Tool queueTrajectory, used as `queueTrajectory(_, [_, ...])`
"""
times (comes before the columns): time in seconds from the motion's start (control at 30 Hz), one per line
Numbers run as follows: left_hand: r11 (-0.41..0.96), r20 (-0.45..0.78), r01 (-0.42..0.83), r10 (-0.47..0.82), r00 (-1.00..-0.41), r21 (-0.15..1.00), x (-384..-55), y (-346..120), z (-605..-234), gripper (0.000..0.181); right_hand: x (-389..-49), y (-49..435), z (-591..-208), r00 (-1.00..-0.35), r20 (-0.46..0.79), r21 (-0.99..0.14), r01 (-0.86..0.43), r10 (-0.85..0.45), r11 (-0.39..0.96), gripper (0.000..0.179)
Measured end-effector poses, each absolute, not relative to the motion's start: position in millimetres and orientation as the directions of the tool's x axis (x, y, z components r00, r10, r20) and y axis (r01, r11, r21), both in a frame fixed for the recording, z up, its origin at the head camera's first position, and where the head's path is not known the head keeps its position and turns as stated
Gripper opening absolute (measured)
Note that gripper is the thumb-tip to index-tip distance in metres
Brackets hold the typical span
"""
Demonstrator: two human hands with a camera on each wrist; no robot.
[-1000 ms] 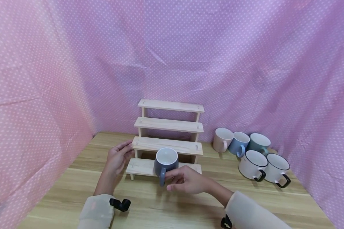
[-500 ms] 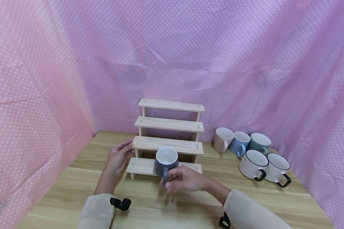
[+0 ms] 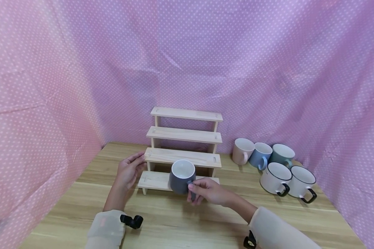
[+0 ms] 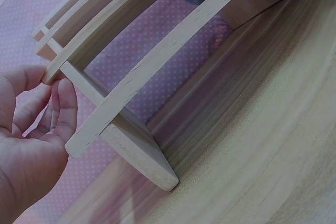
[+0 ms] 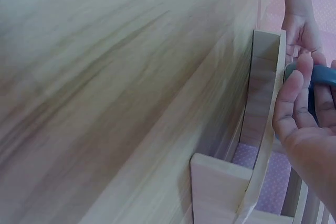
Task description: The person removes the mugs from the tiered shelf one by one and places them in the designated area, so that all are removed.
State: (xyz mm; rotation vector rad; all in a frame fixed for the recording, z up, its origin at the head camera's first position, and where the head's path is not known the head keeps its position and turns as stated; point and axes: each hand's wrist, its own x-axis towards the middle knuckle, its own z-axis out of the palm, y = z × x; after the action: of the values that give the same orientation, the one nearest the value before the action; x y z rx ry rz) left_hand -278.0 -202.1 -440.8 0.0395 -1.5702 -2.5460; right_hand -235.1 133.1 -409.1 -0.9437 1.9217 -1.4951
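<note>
A dark grey mug (image 3: 178, 185) with a white inside is upright at the lowest step of the tiered wooden shelf (image 3: 162, 156). My right hand (image 3: 212, 191) pinches its handle, thumb in front and fingers behind; the handle points to the front right. In the right wrist view the fingers (image 5: 315, 90) curl about the handle, close to the front edge of the bottom board. At the shelf's left side my left hand (image 3: 127, 173) holds the end of the second board. The left wrist view shows thumb and fingers (image 4: 65, 103) pinching that board end.
Right of the shelf stand a pink mug (image 3: 240, 154), a blue mug (image 3: 257, 157) and a green mug (image 3: 277, 157). Before them are two white mugs (image 3: 271, 183) with black rims and handles. A pink dotted cloth (image 3: 187, 62) hangs behind the wooden table (image 3: 162, 224).
The mug has turned so its handle swung from the front toward the right. My right hand went from touching the handle to pinching it. The left hand stays put.
</note>
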Motion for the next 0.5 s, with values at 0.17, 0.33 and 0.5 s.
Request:
queueTrajectory(0.17, [-0.438,0.046,0.108,-0.149,-0.988,0.892,-277.8,-201.0,-440.7,0.030,-234.7,139.8,-409.2,-0.658,-0.005,-0.977,-0.158,-0.753,0.144,0.042])
queueTrajectory(0.33, [-0.440,0.031,0.095,-0.150,-0.988,0.893,-278.1,-200.4,-440.5,0.030,-234.9,150.1,-406.4,-0.682,-0.016,-0.974,-0.153,-0.731,0.164,0.039])
queueTrajectory(0.5, [-0.443,0.031,0.096,-0.153,-0.988,0.891,-278.3,-201.5,-439.8,0.031,-237.9,159.8,-401.4,-0.701,-0.030,-0.982,-0.114,-0.713,0.153,0.038])
